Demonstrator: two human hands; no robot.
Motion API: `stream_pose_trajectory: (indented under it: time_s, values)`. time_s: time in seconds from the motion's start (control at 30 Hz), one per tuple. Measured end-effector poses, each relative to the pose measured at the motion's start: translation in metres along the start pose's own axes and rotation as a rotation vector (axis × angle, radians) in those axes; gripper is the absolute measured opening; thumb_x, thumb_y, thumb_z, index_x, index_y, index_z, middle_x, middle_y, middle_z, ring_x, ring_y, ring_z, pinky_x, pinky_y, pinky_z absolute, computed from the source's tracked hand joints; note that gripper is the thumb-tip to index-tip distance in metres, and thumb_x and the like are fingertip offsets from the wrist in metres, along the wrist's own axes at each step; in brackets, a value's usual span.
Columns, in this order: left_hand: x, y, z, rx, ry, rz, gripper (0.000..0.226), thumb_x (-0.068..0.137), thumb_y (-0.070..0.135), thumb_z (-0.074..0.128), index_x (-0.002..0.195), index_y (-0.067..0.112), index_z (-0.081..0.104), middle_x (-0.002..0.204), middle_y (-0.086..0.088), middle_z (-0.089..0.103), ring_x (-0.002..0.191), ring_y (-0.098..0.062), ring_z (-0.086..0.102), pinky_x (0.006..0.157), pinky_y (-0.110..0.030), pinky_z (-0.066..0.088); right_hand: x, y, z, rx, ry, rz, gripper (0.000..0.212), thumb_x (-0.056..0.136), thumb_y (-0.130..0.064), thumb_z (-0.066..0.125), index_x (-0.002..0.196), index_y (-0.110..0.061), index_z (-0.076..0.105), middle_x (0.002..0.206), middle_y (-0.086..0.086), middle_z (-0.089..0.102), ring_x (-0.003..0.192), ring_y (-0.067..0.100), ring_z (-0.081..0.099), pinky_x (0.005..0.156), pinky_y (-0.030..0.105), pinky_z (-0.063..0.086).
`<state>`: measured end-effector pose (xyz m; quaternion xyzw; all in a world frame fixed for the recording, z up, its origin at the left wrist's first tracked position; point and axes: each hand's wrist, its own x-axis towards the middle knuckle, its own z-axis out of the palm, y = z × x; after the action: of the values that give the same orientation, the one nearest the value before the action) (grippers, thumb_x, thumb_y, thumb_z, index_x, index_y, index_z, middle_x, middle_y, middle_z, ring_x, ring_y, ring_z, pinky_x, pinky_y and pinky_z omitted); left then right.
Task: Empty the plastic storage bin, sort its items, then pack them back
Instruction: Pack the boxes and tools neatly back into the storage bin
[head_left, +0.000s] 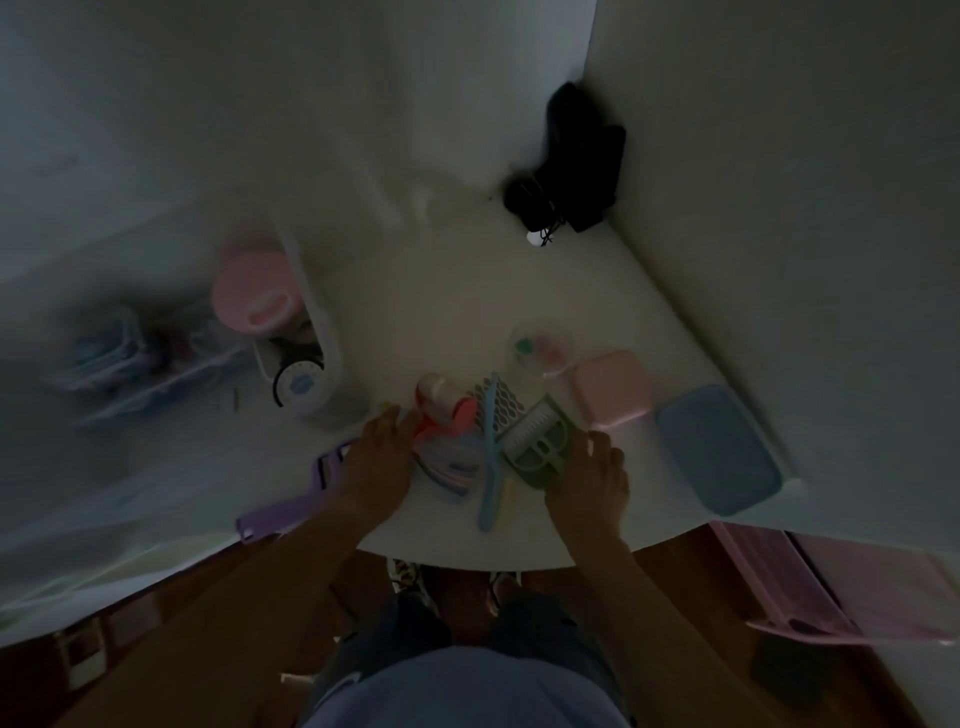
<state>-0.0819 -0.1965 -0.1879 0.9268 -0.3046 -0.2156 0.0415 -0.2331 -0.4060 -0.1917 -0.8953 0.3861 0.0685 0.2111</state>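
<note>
A heap of small plastic items lies on the white table (467, 291) near its front edge. My left hand (376, 457) rests against the heap's left side, fingers touching a red-orange piece (441, 421) under a pink and white cup (436, 395). My right hand (589, 478) lies on the right edge of a green slotted tray (540, 452) that carries a white comb-like piece (522, 428). A blue brush (491, 452) sits between the hands. The white plastic storage bin (332, 260) stands at the back left. The view is dim and blurred.
A purple flat tool (296, 499) lies left of my left hand. A pink box (613, 389) and a blue lid (719, 447) sit at the right. A pink container (254, 291) and a black-and-white dial (296, 384) stand left of the bin. Black objects (571, 166) fill the far corner.
</note>
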Motion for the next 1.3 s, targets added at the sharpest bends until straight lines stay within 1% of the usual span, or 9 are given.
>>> stream_pose_trajectory:
  time_s: [0.17, 0.3, 0.43, 0.73, 0.9, 1.0, 1.1, 1.2, 1.3]
  values:
    - [-0.006, 0.004, 0.005, 0.009, 0.084, 0.039, 0.063, 0.075, 0.004, 0.071, 0.135, 0.005, 0.051, 0.132, -0.023, 0.055, 0.118, -0.041, 0.056, 0.080, -0.047, 0.057, -0.021, -0.054, 0.011, 0.139, 0.073, -0.263, 0.030, 0.077, -0.023, 0.072, 0.105, -0.014, 0.063, 0.106, 0.005, 0.061, 0.094, 0.025, 0.059, 0.071, 0.038, 0.054]
    - [0.006, 0.030, -0.005, 0.057, 0.256, 0.173, 0.063, 0.090, 0.017, 0.055, 0.148, 0.004, 0.034, 0.151, -0.015, 0.037, 0.137, -0.032, 0.038, 0.110, -0.043, 0.038, 0.002, -0.050, -0.006, 0.226, 0.071, -0.094, 0.039, 0.081, -0.023, 0.069, 0.118, -0.017, 0.058, 0.119, 0.003, 0.059, 0.111, 0.027, 0.055, 0.086, 0.040, 0.052]
    - [0.026, 0.085, -0.027, 0.031, 0.383, 0.344, 0.057, 0.093, 0.023, 0.052, 0.146, 0.010, 0.038, 0.152, -0.014, 0.036, 0.138, -0.032, 0.037, 0.112, -0.044, 0.034, 0.040, -0.008, -0.042, 0.219, 0.179, 0.085, 0.050, 0.085, -0.024, 0.069, 0.132, -0.020, 0.053, 0.132, 0.005, 0.054, 0.119, 0.028, 0.049, 0.092, 0.041, 0.047]
    - [0.051, 0.191, -0.005, -0.139, 0.201, 0.478, 0.054, 0.093, 0.028, 0.051, 0.144, 0.011, 0.038, 0.146, -0.015, 0.042, 0.134, -0.030, 0.041, 0.110, -0.040, 0.038, 0.063, 0.121, -0.073, -0.070, 0.015, 0.382, 0.127, 0.053, -0.053, 0.091, 0.151, -0.030, 0.013, 0.147, 0.017, 0.033, 0.135, 0.039, 0.032, 0.109, 0.052, 0.031]
    - [0.047, 0.210, 0.001, -0.216, 0.093, 0.419, 0.053, 0.097, 0.036, 0.049, 0.143, 0.013, 0.036, 0.145, -0.011, 0.041, 0.132, -0.027, 0.041, 0.107, -0.036, 0.040, 0.059, 0.137, -0.073, -0.168, 0.015, 0.325, 0.131, 0.048, -0.049, 0.090, 0.149, -0.029, 0.008, 0.128, 0.019, 0.043, 0.116, 0.041, 0.043, 0.096, 0.049, 0.041]
    - [0.042, 0.210, -0.022, -0.402, 0.076, 0.355, 0.049, 0.100, 0.042, 0.045, 0.142, 0.018, 0.039, 0.141, -0.006, 0.046, 0.128, -0.021, 0.045, 0.101, -0.030, 0.039, 0.045, 0.119, -0.100, -0.126, 0.132, 0.213, 0.130, 0.045, -0.052, 0.087, 0.149, -0.027, 0.014, 0.119, 0.014, 0.041, 0.110, 0.037, 0.042, 0.089, 0.048, 0.042]
    - [0.037, 0.202, -0.062, -0.894, -0.085, 0.229, 0.021, 0.096, 0.046, 0.053, 0.117, 0.045, 0.053, 0.117, 0.022, 0.058, 0.104, 0.014, 0.054, 0.086, -0.009, 0.039, 0.028, 0.078, -0.132, -0.080, 0.099, -0.036, 0.130, 0.051, -0.057, 0.081, 0.154, -0.027, 0.009, 0.128, 0.009, 0.039, 0.118, 0.031, 0.040, 0.096, 0.045, 0.041]
    - [0.033, 0.175, -0.099, -1.362, -0.140, 0.012, 0.038, 0.088, 0.032, 0.069, 0.123, 0.041, 0.056, 0.110, 0.000, 0.068, 0.095, -0.009, 0.066, 0.070, -0.020, 0.051, 0.026, 0.023, -0.156, -0.087, -0.027, -0.334, 0.130, 0.050, -0.073, 0.064, 0.155, -0.031, 0.000, 0.142, -0.003, 0.037, 0.126, 0.020, 0.039, 0.105, 0.040, 0.040]
    - [0.026, 0.134, -0.143, -1.413, 0.011, -0.065, 0.034, 0.090, 0.019, 0.065, 0.122, 0.031, 0.061, 0.103, -0.007, 0.071, 0.085, -0.020, 0.070, 0.068, -0.030, 0.055, 0.032, -0.031, -0.184, 0.182, -0.096, -0.454, 0.121, 0.048, -0.083, 0.068, 0.151, -0.039, 0.022, 0.143, -0.013, 0.040, 0.125, 0.008, 0.042, 0.104, 0.032, 0.042]
